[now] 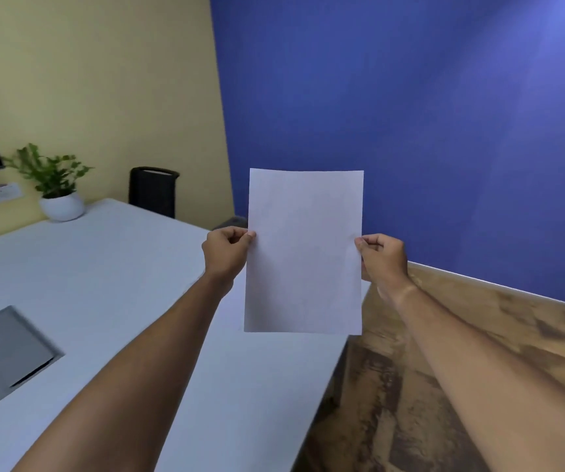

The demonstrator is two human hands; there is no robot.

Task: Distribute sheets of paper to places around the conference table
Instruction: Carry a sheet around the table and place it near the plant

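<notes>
A blank white sheet of paper [304, 251] is held upright in front of me, above the right edge of the white conference table [104, 284]. My left hand [227, 251] pinches its left edge at mid-height. My right hand [382, 256] pinches the right edge at about the same height. Both arms are stretched forward. Whether more than one sheet is held cannot be told.
A potted green plant [57, 185] stands at the table's far left. A dark chair back [153, 190] rises behind the far edge. A grey cable hatch [5, 352] is set in the tabletop at left. Wooden floor [444, 386] lies to the right, below a blue wall.
</notes>
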